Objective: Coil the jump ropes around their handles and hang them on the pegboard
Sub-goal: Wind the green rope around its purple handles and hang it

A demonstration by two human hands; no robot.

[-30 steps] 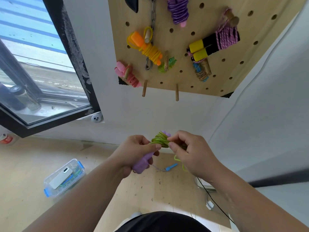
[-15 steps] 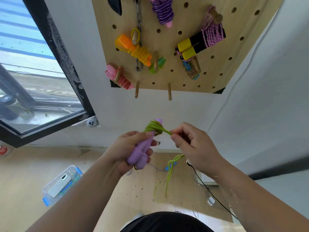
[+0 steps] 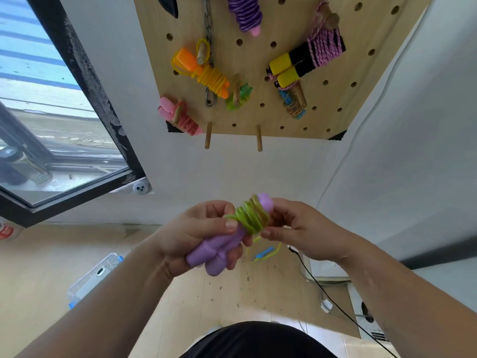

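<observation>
Coiling stage: left hand [image 3: 196,235] grips 2 purple handles [image 3: 215,251], right hand [image 3: 304,228] pinches the green rope [image 3: 251,215] (short tail dangling); tuck it next.

Bare forearms [image 3: 108,301] and black clothing [image 3: 258,341] on the torso.

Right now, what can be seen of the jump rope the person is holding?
The jump rope has two smooth lilac plastic-looking handles, held side by side and tilted. Thin glossy yellow-green cord is wound in many turns around their upper part; a short loose tail hangs below. The left hand grips the handles low down; the right hand pinches the cord at the coil. It is in mid-air, not yet hung.
</observation>
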